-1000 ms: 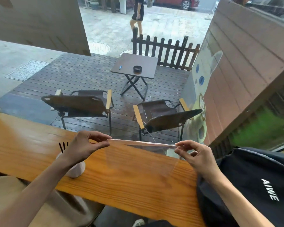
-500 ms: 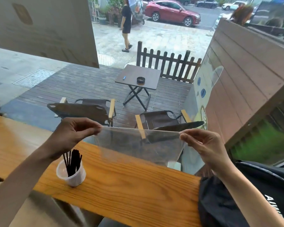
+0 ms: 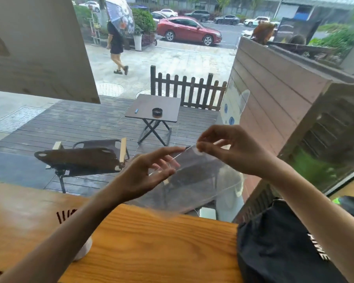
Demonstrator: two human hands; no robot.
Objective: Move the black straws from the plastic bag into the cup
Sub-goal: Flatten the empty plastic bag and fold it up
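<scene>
An empty clear plastic bag [image 3: 202,180] hangs in the air above the wooden counter [image 3: 151,246]. My right hand [image 3: 231,150] pinches its upper corner between thumb and fingers. Just left of it is my left hand [image 3: 149,172], fingers spread and loose along the bag's top edge without gripping it. The white cup [image 3: 84,252] stands on the counter at the left, mostly hidden behind my left forearm. The tips of several black straws [image 3: 65,216] stick up out of it beside that forearm.
A black backpack [image 3: 284,246] with white lettering lies on the counter's right end, under my right arm. Beyond the counter's far edge is a window onto a deck with folding chairs [image 3: 80,158] and a small table [image 3: 153,108].
Both hands have risen and come together. My left hand slid right along the bag's edge and loosened its pinch. My left forearm now covers most of the cup.
</scene>
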